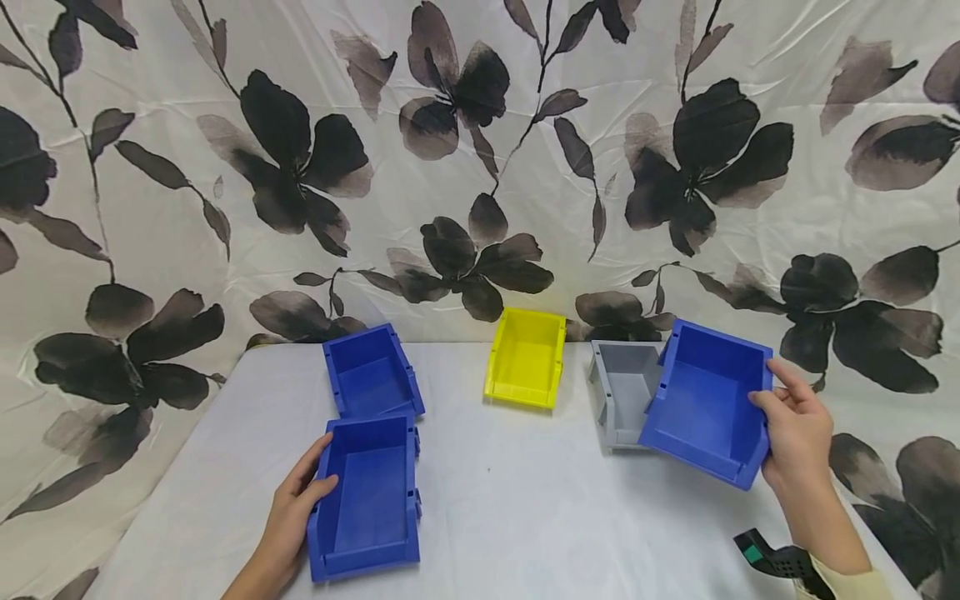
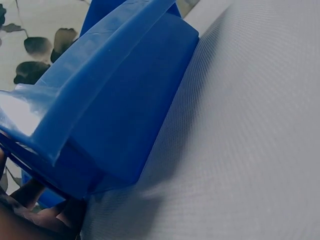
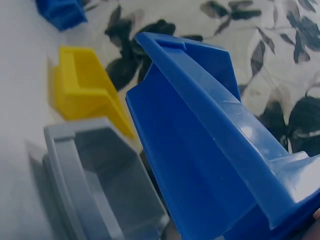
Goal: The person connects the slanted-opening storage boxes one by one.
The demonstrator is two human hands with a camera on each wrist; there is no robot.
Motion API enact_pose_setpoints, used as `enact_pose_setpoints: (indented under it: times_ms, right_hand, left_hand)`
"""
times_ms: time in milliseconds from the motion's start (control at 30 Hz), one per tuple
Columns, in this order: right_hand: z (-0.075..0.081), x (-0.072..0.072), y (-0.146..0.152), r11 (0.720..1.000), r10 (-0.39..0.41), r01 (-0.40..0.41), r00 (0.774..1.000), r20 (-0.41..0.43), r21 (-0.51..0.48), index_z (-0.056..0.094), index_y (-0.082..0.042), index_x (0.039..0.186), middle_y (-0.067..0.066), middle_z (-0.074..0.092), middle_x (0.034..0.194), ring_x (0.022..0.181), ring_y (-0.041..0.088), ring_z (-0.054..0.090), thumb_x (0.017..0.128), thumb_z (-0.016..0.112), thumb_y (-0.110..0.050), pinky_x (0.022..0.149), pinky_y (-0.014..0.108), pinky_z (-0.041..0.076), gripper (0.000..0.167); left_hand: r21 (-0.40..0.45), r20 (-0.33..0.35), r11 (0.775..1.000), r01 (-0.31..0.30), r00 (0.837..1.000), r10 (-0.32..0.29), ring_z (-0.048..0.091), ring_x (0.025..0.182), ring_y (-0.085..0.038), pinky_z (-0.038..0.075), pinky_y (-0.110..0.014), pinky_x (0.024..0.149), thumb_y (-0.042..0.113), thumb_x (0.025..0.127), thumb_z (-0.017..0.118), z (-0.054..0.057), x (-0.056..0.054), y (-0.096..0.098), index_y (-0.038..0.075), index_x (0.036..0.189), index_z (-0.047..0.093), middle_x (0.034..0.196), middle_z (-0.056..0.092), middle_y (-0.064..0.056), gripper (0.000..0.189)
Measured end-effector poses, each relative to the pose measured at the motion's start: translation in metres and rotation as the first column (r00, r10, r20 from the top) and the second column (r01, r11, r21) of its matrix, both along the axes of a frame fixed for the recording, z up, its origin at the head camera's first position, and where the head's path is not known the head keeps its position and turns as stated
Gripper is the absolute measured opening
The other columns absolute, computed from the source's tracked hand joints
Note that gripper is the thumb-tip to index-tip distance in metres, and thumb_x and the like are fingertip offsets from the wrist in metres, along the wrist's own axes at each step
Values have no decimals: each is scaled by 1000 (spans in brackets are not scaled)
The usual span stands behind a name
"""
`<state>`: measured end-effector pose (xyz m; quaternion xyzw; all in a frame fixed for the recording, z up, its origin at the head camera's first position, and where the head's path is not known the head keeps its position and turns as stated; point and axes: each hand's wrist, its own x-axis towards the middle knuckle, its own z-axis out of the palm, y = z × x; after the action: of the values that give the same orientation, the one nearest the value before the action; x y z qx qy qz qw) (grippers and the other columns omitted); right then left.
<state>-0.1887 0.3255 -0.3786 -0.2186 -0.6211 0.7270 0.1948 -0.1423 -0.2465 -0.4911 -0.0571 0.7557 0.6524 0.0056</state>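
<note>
My left hand (image 1: 288,508) grips the left wall of a blue plastic storage bin (image 1: 367,500), its thumb over the rim. This bin stands close in front of another blue bin (image 1: 367,371). In the left wrist view the gripped bin (image 2: 135,105) is right by the white tablecloth. On the right side, my right hand (image 1: 798,425) pinches the right wall of a third blue bin (image 1: 705,400). That bin is tilted and held up, covering part of a grey bin (image 1: 611,392). The right wrist view shows the held bin (image 3: 195,160) beside the grey bin (image 3: 110,185).
A yellow bin (image 1: 525,358) stands at the back middle of the white-covered table (image 1: 495,517). Behind the table hangs a pale cloth (image 1: 570,233) with dark flowers. A black band (image 1: 780,560) is on the right wrist.
</note>
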Motion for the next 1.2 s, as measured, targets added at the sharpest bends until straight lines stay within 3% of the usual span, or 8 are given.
enact_pose_setpoints:
  times_ms: [167, 267, 500, 667, 1200]
  right_hand:
    - [2, 7, -21, 996, 81, -80, 997, -6, 30, 51, -21, 143, -5, 51, 91, 94, 13, 48, 94, 56, -3, 76, 20, 42, 52]
    - [1, 7, -34, 991, 124, -123, 992, -14, 45, 51, -20, 143, -5, 52, 88, 90, 12, 50, 94, 57, -1, 71, 18, 44, 53]
    - [-13, 6, -67, 974, 175, -177, 984, 31, 144, 51, -17, 142, -3, 51, 90, 88, 13, 48, 92, 55, 0, 74, 15, 43, 53]
    - [-23, 7, -88, 959, 220, -219, 975, 12, 182, 51, -11, 141, 0, 48, 91, 86, 12, 46, 90, 55, 5, 73, 15, 42, 54]
    - [-42, 11, -145, 917, 372, -368, 928, -1, 152, 52, -11, 139, 8, 44, 95, 88, 15, 45, 88, 53, 8, 75, 20, 42, 55]
  left_hand:
    - [4, -13, 1000, -5, 1000, 5, 5, 146, -32, 9, -57, 112, 20, 99, 56, -1, 0, 0, 22, 153, 31, 161, 13, -6, 60]
    - [9, -27, 1000, -4, 1000, 4, 5, 146, -32, 8, -57, 112, 19, 98, 56, -2, -1, 0, 23, 153, 32, 161, 14, -6, 59]
    - [22, -54, 1000, -4, 999, 5, 6, 146, -33, 8, -57, 112, 17, 98, 57, -5, -3, -1, 21, 152, 34, 160, 16, -7, 59]
    - [14, -47, 1000, -7, 999, 8, 7, 146, -34, 9, -58, 111, 18, 97, 58, -5, -2, -2, 20, 152, 34, 160, 16, -7, 60]
    - [4, -59, 1000, -9, 998, 9, 8, 145, -35, 10, -59, 111, 16, 97, 57, -6, -2, -2, 20, 151, 35, 160, 17, -8, 59]
